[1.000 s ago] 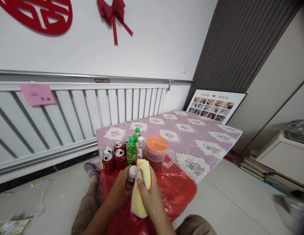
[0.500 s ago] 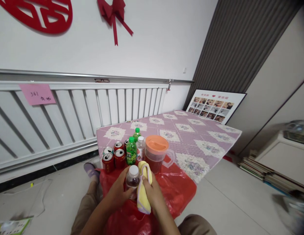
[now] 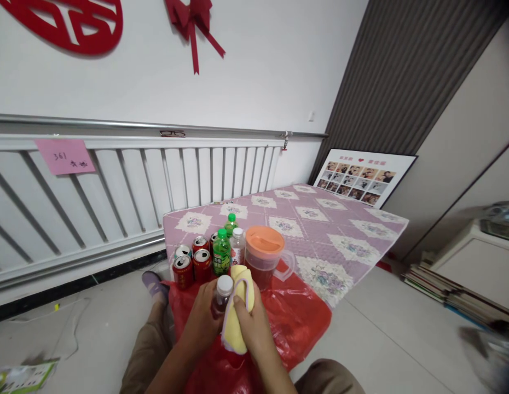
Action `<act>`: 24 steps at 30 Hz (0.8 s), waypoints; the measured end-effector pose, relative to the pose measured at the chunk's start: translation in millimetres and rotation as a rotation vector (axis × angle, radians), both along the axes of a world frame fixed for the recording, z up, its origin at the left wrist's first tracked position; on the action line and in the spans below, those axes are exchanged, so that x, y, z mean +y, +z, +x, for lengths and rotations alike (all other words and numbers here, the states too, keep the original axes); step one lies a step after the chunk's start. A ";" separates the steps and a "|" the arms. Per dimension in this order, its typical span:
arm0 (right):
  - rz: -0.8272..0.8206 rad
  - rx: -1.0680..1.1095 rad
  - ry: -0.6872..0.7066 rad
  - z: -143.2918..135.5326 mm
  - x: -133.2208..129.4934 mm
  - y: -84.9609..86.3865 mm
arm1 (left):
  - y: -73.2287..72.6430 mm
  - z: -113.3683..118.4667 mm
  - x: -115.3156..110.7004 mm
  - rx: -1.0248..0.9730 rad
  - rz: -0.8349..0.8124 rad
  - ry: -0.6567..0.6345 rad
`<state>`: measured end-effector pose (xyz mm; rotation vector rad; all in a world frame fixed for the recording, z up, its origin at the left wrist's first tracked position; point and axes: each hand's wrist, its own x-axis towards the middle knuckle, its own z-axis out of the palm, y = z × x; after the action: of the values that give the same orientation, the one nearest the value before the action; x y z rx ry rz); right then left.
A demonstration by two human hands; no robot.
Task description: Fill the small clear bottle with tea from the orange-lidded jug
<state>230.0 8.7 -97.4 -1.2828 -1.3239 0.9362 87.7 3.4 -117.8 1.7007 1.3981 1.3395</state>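
Observation:
My left hand (image 3: 204, 312) grips a clear plastic bottle (image 3: 224, 285) with a white cap, upright above a red plastic bag (image 3: 295, 312). A folded yellow cloth (image 3: 237, 323) with a lilac edge is in my right hand (image 3: 254, 320), lying against the bottle's right side and covering part of it. Just beyond my hands stand a green-capped bottle (image 3: 221, 254), a white-capped bottle (image 3: 237, 245) and an orange-lidded pitcher (image 3: 265, 246). Several drink cans, including a red can (image 3: 202, 265), are grouped to the left. A second green-capped bottle (image 3: 231, 221) stands behind.
The table has a purple floral cover (image 3: 316, 213). Behind it runs a white radiator (image 3: 131, 186) with a pink note (image 3: 65, 156) stuck on. A photo board (image 3: 361, 175) leans at the far right corner. Stacked books (image 3: 455, 290) lie by a white cabinet (image 3: 484, 262).
The yellow cloth has shifted left across the front of the clear bottle, with my right hand following. My left hand still holds the bottle. The view has moved slightly.

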 end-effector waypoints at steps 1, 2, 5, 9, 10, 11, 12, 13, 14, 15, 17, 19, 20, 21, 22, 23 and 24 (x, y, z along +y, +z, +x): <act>-0.022 0.013 0.008 3.3 2.7 -3.9 | 0.6 -0.1 0.4 0.015 0.007 0.005; -0.038 0.025 0.018 6.5 5.0 -8.0 | 0.8 0.0 0.8 0.024 0.012 0.013; -0.076 0.042 0.043 13.6 8.0 -20.0 | 0.1 2.1 1.3 0.024 0.009 0.040; -0.073 0.015 -0.027 14.0 2.2 -23.6 | 1.4 6.8 -1.2 -0.030 -0.062 0.046; -0.069 0.008 -0.043 12.2 -0.9 -20.6 | 2.1 7.9 -2.2 -0.046 -0.084 0.038; -0.062 -0.001 -0.051 9.6 -4.3 -16.2 | 2.4 8.8 -3.2 -0.067 -0.100 0.034; -0.045 -0.015 -0.051 6.6 -7.8 -10.8 | 2.2 9.5 -4.1 -0.093 -0.110 0.033; -0.017 -0.034 -0.042 3.2 -11.1 -5.0 | 1.2 10.0 -4.7 -0.124 -0.114 0.035; 0.025 -0.056 -0.033 0.0 -13.8 0.3 | -0.4 10.3 -5.0 -0.154 -0.109 0.039; 0.071 -0.077 -0.023 -2.9 -15.7 4.8 | -2.6 10.4 -4.9 -0.184 -0.097 0.047; 0.132 -0.107 -0.006 -6.3 -16.4 9.2 | -7.4 9.9 -3.5 -0.212 -0.061 0.063; 0.117 -0.108 0.012 -5.5 -13.2 7.4 | -10.2 8.9 -1.3 -0.167 -0.025 0.065; 0.091 -0.100 0.024 -3.7 -10.7 4.8 | -10.4 8.1 -0.2 -0.123 -0.012 0.058; 0.063 -0.090 0.037 -1.1 -8.1 1.6 | -9.6 7.0 0.7 -0.072 0.002 0.043; 0.039 -0.081 0.047 1.8 -5.5 -1.8 | -8.0 5.8 1.5 -0.022 0.018 0.021; 0.020 -0.073 0.054 4.7 -3.3 -5.1 | -5.8 4.2 1.9 0.016 0.036 -0.005; 0.009 -0.068 0.057 7.5 -1.6 -8.3 | -3.2 2.3 1.9 0.039 0.053 -0.032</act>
<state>237.5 7.1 -105.7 -1.2857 -1.4226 0.9328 90.0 5.4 -121.0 1.7854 1.3626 1.3440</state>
